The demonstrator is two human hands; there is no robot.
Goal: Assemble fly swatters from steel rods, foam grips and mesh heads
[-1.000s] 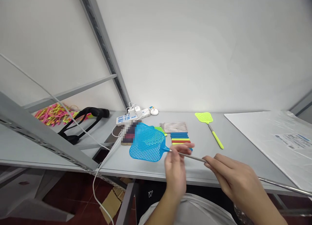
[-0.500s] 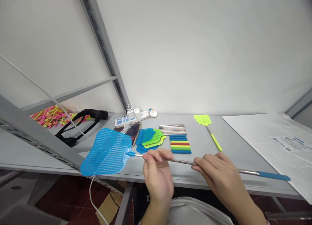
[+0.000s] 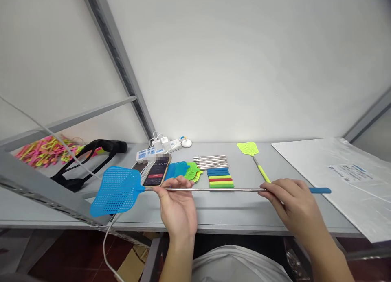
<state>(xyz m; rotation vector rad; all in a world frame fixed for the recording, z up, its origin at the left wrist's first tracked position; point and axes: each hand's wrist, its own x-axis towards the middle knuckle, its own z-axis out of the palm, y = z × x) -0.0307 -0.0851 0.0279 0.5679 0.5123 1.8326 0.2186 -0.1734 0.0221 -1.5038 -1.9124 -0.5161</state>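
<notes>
A blue fly swatter (image 3: 117, 190) with a long metal telescopic rod and a blue grip lies level across both hands, above the shelf's front part. My left hand (image 3: 179, 208) pinches the rod close to the swatter's head, palm turned up. Farther right, my right hand (image 3: 293, 202) is closed over the rod beside the blue grip. Behind the rod are a pile of blue and green swatter heads (image 3: 192, 171), a row of metal rods (image 3: 211, 162) and a stack of coloured grips (image 3: 220, 178). A yellow-green fly swatter (image 3: 248, 148) lies beyond my right hand.
A phone (image 3: 157, 171) and a power strip (image 3: 149, 154) with white cables stand at the back left. Farther left are a black headband-like frame (image 3: 117, 147), a heap of pink and yellow pieces (image 3: 45, 151) and a metal post. White packaging (image 3: 330, 180) covers the right side.
My hands have moved apart along the rod, and more of it shows between them. The swatter has shifted left and become level. The camera view has turned slightly.
</notes>
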